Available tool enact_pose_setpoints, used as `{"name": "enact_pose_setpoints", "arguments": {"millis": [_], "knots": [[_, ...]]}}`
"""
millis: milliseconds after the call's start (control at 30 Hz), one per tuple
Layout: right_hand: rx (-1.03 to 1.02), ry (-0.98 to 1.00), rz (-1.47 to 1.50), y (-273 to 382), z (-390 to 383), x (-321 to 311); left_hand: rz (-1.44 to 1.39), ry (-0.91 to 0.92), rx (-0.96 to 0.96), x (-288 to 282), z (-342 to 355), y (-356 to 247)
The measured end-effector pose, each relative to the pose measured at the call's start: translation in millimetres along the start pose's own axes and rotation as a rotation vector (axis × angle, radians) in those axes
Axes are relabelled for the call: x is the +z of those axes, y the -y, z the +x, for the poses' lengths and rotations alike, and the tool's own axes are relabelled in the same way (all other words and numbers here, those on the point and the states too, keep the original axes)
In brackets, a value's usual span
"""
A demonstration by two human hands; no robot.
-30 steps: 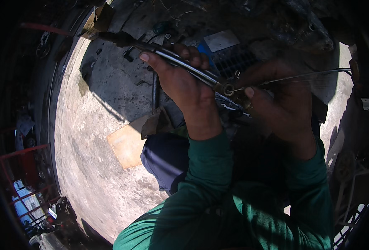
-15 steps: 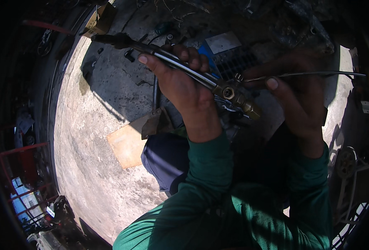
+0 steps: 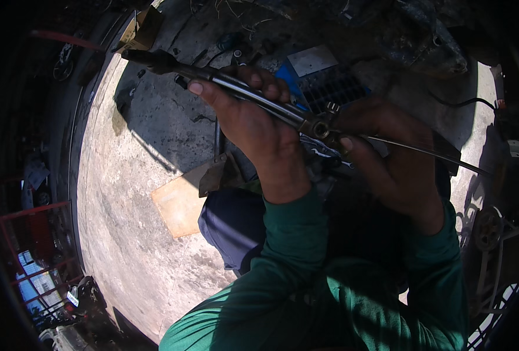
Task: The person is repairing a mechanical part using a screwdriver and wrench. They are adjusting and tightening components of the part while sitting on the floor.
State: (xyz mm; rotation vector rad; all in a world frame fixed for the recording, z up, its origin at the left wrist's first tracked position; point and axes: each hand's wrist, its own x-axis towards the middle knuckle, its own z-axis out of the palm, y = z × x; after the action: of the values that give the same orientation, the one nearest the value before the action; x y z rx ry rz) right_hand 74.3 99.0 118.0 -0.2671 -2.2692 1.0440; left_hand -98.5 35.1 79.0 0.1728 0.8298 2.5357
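A long tubular metal tool slants in front of me, with shiny parallel tubes, a dark far-left end and a brass-coloured fitting at its right end. My left hand is wrapped round the tubes from below, its thumb along the near side. My right hand is closed at the fitting, thumb and fingers pinching beside it and hiding its tip. A thin metal rod sticks out rightward from that hand. A small ridged knob stands up from the fitting.
On the concrete floor lie a blue compartment tray, a pale flat sheet, a tan board and a dark metal plate. A cardboard box stands far left. At the right is a pulley wheel.
My right hand has moved left and down onto the fitting, covering its brass end. The thin rod now tilts downward to the right. My left hand and the tool have barely shifted.
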Motion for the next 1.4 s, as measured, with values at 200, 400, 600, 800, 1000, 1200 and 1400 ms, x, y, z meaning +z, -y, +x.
{"name": "enact_pose_setpoints", "arguments": {"millis": [200, 400, 600, 800, 1000, 1200, 1400], "knots": [[-0.050, -0.026, -0.078, 0, -1, 3, -0.003, -0.016, 0.045, 2, -2, 1], [-0.112, -0.123, -0.003, -5, 1, 11, -0.079, 0.021, -0.014, -2, -1, 3], [-0.035, -0.036, -0.032, -2, -2, 5, -0.052, -0.016, 0.018, 0, -1, 3], [-0.093, -0.123, 0.009, -5, 1, 12, -0.037, 0.043, 0.032, -3, -3, 4], [-0.077, -0.114, -0.013, 0, 0, 11, -0.050, 0.020, 0.023, -2, -2, 3], [-0.074, -0.083, -0.042, 0, -1, 11, -0.066, 0.064, 0.044, -4, -3, 4], [-0.129, -0.162, -0.004, -7, -1, 18, -0.083, 0.035, 0.045, -5, -1, 5]]}}
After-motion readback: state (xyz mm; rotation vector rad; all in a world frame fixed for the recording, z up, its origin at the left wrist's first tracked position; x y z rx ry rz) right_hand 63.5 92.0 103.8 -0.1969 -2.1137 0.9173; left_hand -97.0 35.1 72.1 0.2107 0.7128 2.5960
